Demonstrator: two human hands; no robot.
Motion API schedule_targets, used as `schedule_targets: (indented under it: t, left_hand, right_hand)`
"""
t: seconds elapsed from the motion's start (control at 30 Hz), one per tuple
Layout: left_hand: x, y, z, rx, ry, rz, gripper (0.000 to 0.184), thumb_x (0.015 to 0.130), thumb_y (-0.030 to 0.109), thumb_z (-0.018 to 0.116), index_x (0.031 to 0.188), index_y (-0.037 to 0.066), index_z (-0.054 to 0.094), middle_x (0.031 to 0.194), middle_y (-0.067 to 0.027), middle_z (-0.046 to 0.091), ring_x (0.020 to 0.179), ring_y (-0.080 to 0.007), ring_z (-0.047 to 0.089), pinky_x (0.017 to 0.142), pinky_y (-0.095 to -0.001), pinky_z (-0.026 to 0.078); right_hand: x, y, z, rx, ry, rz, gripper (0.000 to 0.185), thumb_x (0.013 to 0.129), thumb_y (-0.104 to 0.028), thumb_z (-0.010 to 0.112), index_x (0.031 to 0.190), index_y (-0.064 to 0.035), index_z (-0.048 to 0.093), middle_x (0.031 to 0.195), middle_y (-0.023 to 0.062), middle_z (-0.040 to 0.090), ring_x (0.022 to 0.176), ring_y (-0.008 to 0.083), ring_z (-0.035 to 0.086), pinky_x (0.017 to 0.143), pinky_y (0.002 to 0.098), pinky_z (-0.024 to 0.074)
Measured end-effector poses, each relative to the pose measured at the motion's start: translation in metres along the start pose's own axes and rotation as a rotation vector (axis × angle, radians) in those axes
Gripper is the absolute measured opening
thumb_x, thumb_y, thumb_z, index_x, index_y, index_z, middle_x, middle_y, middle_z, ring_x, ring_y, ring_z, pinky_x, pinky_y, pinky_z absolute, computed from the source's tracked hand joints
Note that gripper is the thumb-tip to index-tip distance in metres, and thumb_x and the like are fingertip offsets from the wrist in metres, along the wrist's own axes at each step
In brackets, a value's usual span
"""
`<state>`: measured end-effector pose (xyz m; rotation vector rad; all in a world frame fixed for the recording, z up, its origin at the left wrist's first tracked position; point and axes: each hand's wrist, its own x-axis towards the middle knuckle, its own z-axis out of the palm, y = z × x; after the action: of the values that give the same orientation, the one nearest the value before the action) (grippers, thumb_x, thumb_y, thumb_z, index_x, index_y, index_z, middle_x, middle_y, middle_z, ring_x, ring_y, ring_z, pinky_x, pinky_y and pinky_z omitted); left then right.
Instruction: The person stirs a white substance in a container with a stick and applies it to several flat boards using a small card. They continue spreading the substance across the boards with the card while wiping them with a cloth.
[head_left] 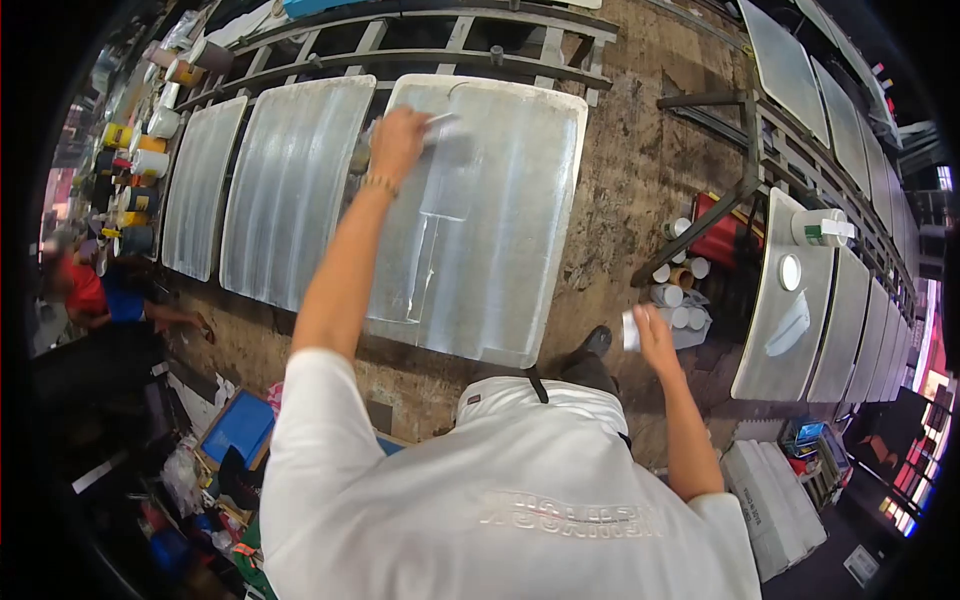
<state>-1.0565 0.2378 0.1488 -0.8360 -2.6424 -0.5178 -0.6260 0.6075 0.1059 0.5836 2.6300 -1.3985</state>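
My left hand (398, 142) is stretched out over the nearest pale grey panel (500, 240), its fingers closed around a flat spreader-like tool (445, 130) that is smeared by motion. Whitish streaks run down the panel, and a thin white outline marks where wet material lies below the tool. Held low at my right side, my right hand (657, 338) grips a small white cup (631, 331); what is inside it is hidden. Two more streaked panels (297, 190) stand to the left of the first one.
A slatted rack (455, 45) runs behind the panels. On the right, a tub (820, 228) and a lid (789, 271) sit on another panel (775, 350). Several cups (680, 295) are on the floor. Paint containers (150, 162) and a person in red (88, 285) are at left.
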Motion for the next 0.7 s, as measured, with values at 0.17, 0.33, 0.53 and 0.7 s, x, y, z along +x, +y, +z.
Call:
schedule_targets:
  t: [0.17,0.33,0.53,0.7]
  left_hand:
    - [0.079,-0.027,0.064,-0.026,0.063,0.178,0.013,0.078,0.005,0.074,0.089,0.009,0.077,0.086,-0.0070,0.063,0.087,-0.0300,0.065,0.074,-0.0440,0.052]
    - [0.079,-0.030,0.080,-0.035,0.015,0.147,0.016,0.084,0.009,0.067,0.097,0.010,0.076,0.096,-0.0106,0.072,0.090,-0.0317,0.069,0.080,-0.0431,0.054]
    - [-0.007,-0.014,0.065,-0.119,-0.038,0.143,0.029,0.078,-0.002,0.057,0.100,0.003,0.074,0.100,-0.0191,0.072,0.097,-0.0370,0.068,0.086,-0.0441,0.054]
    - [-0.205,0.050,-0.015,-0.191,-0.062,0.006,0.034,0.076,-0.002,0.056,0.106,0.002,0.073,0.110,-0.0185,0.072,0.109,-0.0371,0.066,0.095,-0.0487,0.048]
  right_hand:
    - [-0.096,0.040,0.004,-0.081,0.027,0.206,0.038,0.104,-0.034,0.052,0.090,0.0018,0.053,0.077,0.0276,0.057,0.075,0.0476,0.058,0.066,0.0473,0.0450]
    - [-0.136,0.055,0.002,-0.077,0.111,0.338,0.037,0.104,-0.032,0.052,0.089,0.0020,0.051,0.074,0.0280,0.055,0.069,0.0455,0.058,0.061,0.0465,0.0427]
    - [-0.094,0.042,0.012,-0.095,0.051,0.224,0.040,0.105,-0.035,0.050,0.092,0.0025,0.051,0.075,0.0289,0.054,0.068,0.0445,0.054,0.062,0.0467,0.0425]
    - [-0.053,0.046,0.031,-0.043,0.017,0.168,0.042,0.105,-0.038,0.049,0.093,0.0025,0.052,0.078,0.0291,0.056,0.074,0.0469,0.058,0.065,0.0470,0.0437]
